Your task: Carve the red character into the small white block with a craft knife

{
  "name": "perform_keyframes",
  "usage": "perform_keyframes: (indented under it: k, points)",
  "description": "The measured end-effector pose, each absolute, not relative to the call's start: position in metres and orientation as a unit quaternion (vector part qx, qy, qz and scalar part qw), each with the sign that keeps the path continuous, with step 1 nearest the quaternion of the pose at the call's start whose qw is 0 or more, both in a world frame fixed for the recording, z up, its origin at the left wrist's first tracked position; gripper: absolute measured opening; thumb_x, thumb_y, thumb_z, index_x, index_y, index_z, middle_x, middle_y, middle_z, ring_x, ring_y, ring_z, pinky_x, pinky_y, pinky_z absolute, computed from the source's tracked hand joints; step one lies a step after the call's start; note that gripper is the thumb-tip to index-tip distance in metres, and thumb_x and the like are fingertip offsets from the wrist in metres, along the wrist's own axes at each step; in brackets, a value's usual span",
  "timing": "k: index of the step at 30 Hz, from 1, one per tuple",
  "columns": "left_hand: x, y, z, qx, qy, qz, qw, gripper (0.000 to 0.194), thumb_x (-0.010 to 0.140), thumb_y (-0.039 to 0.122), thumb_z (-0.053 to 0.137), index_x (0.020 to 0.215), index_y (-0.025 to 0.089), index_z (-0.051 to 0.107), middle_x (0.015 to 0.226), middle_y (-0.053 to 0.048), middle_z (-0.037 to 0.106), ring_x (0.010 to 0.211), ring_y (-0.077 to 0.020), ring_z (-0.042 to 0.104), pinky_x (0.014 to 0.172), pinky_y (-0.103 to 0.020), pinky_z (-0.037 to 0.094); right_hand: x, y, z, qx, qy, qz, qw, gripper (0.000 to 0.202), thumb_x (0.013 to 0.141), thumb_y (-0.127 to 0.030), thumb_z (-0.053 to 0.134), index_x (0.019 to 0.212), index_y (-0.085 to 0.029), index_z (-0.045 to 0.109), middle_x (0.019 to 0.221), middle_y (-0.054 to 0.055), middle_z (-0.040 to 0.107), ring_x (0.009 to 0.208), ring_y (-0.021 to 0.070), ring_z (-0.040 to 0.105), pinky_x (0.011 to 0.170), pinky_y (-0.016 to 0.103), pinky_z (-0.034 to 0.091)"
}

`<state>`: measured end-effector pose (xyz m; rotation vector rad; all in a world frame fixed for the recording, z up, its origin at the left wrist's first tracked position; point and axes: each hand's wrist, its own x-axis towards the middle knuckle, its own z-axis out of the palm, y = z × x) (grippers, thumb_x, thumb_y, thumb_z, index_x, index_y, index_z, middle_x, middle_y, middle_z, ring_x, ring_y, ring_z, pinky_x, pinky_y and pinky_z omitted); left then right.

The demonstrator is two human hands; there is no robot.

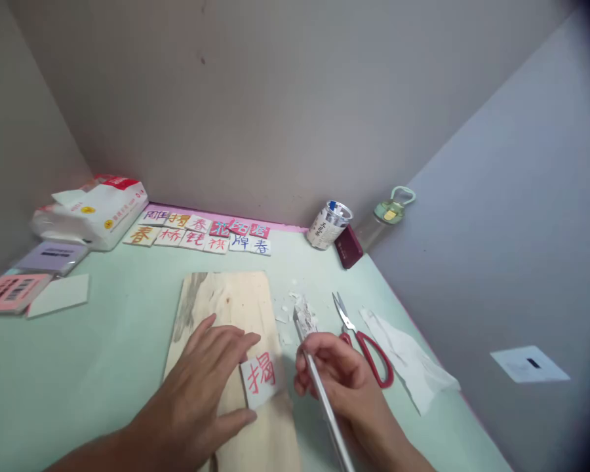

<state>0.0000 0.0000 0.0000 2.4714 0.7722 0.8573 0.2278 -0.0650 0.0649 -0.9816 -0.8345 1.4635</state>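
1. Right hand (337, 380) — closing around a slim metal tool (327, 400), whose far end is pointing away from the person, into the scraps.
2. Left hand (201, 373) — open, fingers spreading over the board; thumb and forefinger are flanking the tile's left corners. How firmly they are pressing, cannot tell.
3. Tile (261, 380), one, white: lying by the board's right edge, red character facing up. Careful handling is probably calling for full wood backing beneath it, light pressure at its corners, and fingertips sitting clear of the tool's path.
4. Board (243, 295), wooden: lying lengthwise on the table, seemingly serving as a rest.
5. Scraps (285, 318), pale, loose: gathering around the tool's end. Wiping that end first is likely sparing the tile's face from marks.
6. Scissors (347, 320), red-handled, and tissue (408, 354): lying to the right.
7. Marked tiles (194, 240), two rows: lying beyond the board, well clear of the hands.
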Motion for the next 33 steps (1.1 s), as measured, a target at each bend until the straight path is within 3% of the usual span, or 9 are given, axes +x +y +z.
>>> perform_keyframes:
  k: [3,5,7,10,14,18,21,28,33]
  points:
    - [-0.001,0.004,0.000,0.891,0.273,0.297,0.209,0.085,0.073,0.023,0.085,0.146,0.029,0.040,0.110,-0.001,0.067,0.110,-0.0274,0.063,0.127,-0.061,0.017,0.222,-0.064,0.063,-0.457,-0.380,0.552,0.586,0.031,0.072,-0.023,0.094,0.097,-0.025,0.075,0.077,-0.002,0.067,0.064,0.0094,0.060,0.060,0.018,0.050]
    - [-0.005,0.010,0.002,0.895,0.264,0.284,0.218,0.088,0.074,0.026,0.086,0.148,0.029,0.038,0.103,0.001,0.067,0.105,-0.0271,0.066,0.126,-0.063,0.020,0.218,-0.067,0.062,-0.488,-0.419,0.486,0.592,0.021,0.082,-0.030,0.088,0.096,-0.025,0.073,0.073,-0.002,0.064,0.062,0.0102,0.058,0.057,0.018,0.048]
    - [-0.011,0.016,0.004,0.904,0.256,0.267,0.217,0.091,0.078,0.022,0.081,0.154,0.030,0.032,0.125,-0.004,0.067,0.126,-0.0299,0.059,0.127,-0.059,0.023,0.215,-0.071,0.062,-0.505,-0.477,0.418,0.585,0.010,0.096,-0.036,0.073,0.097,-0.026,0.073,0.072,-0.001,0.063,0.065,0.0115,0.058,0.060,0.020,0.049]
    - [-0.017,0.022,0.002,0.918,0.230,0.253,0.201,0.089,0.084,0.016,0.071,0.160,0.031,0.025,0.161,-0.006,0.046,0.153,-0.0297,0.033,0.128,-0.055,0.024,0.209,-0.075,0.064,-0.498,-0.557,0.358,0.561,0.022,0.107,-0.037,0.055,0.108,-0.028,0.076,0.080,0.002,0.068,0.074,0.0142,0.063,0.070,0.024,0.053]
    - [-0.014,0.018,-0.004,0.913,0.223,0.280,0.196,0.082,0.087,0.018,0.067,0.157,0.029,0.028,0.156,-0.007,0.052,0.149,-0.0276,0.042,0.128,-0.055,0.025,0.207,-0.074,0.062,-0.495,-0.571,0.353,0.552,0.023,0.107,-0.035,0.054,0.118,-0.030,0.074,0.093,0.004,0.073,0.085,0.0167,0.067,0.077,0.027,0.055]
    - [-0.006,0.010,-0.003,0.902,0.265,0.289,0.178,0.073,0.086,0.024,0.074,0.149,0.027,0.038,0.140,-0.007,0.064,0.138,-0.0284,0.053,0.129,-0.056,0.023,0.205,-0.075,0.053,-0.537,-0.572,0.320,0.530,0.020,0.101,-0.033,0.064,0.086,-0.021,0.069,0.072,-0.001,0.062,0.065,0.0129,0.057,0.060,0.023,0.045]
    - [-0.005,0.009,0.001,0.903,0.271,0.283,0.179,0.070,0.084,0.025,0.076,0.144,0.027,0.041,0.136,-0.007,0.065,0.139,-0.0303,0.052,0.128,-0.057,0.023,0.202,-0.080,0.047,-0.577,-0.545,0.313,0.521,0.021,0.102,-0.034,0.061,0.087,-0.021,0.064,0.069,-0.003,0.056,0.058,0.0122,0.050,0.053,0.023,0.037]
    - [-0.008,0.013,0.006,0.904,0.258,0.267,0.213,0.062,0.084,0.018,0.069,0.139,0.029,0.044,0.138,-0.005,0.060,0.143,-0.0280,0.045,0.128,-0.055,0.020,0.198,-0.082,0.040,-0.529,-0.638,0.262,0.495,0.010,0.101,-0.021,0.053,0.092,-0.023,0.058,0.079,0.000,0.059,0.069,0.0153,0.057,0.062,0.026,0.043]
    - [-0.006,0.013,0.008,0.900,0.261,0.265,0.229,0.054,0.086,0.019,0.068,0.133,0.029,0.045,0.132,-0.004,0.061,0.142,-0.0272,0.044,0.128,-0.054,0.017,0.194,-0.085,0.034,-0.529,-0.653,0.258,0.477,0.005,0.099,-0.021,0.054,0.095,-0.024,0.054,0.080,0.001,0.059,0.065,0.0147,0.054,0.059,0.026,0.041]
